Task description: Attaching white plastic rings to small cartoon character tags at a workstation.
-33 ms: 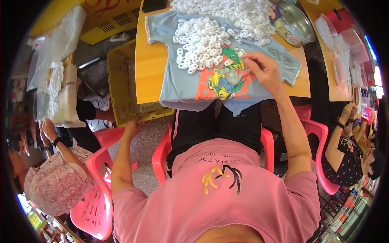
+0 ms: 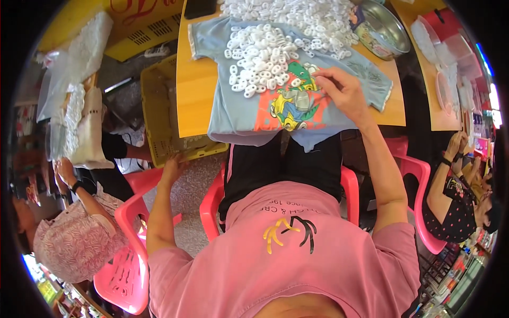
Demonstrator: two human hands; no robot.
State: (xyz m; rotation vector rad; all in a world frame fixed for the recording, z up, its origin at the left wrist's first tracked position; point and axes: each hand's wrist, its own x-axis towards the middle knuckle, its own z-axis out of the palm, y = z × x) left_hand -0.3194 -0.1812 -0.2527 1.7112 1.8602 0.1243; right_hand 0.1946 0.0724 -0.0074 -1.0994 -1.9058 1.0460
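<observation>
Right hand (image 2: 342,91) rests on the blue shirt (image 2: 238,114), fingers pinched at the edge of the white rings (image 2: 260,61), which lie just left of it. Whether it grips one, cannot tell. Left hand (image 2: 174,165) hangs far below, at the yellow crate (image 2: 159,114).

Orange-yellow wooden table (image 2: 196,100) fills the far centre; a second one of the same colour (image 2: 432,69) sits far right. Pink plastic chairs: one near centre (image 2: 212,204), one left (image 2: 127,265), one right (image 2: 419,180). Yellow plastic crate (image 2: 159,114) on the floor just left of the table. Floor (image 2: 191,185) is speckled grey-pink stone. Bright, even daylight. Person in patterned top (image 2: 74,238) seated near left; another person (image 2: 456,201) at right edge.
</observation>
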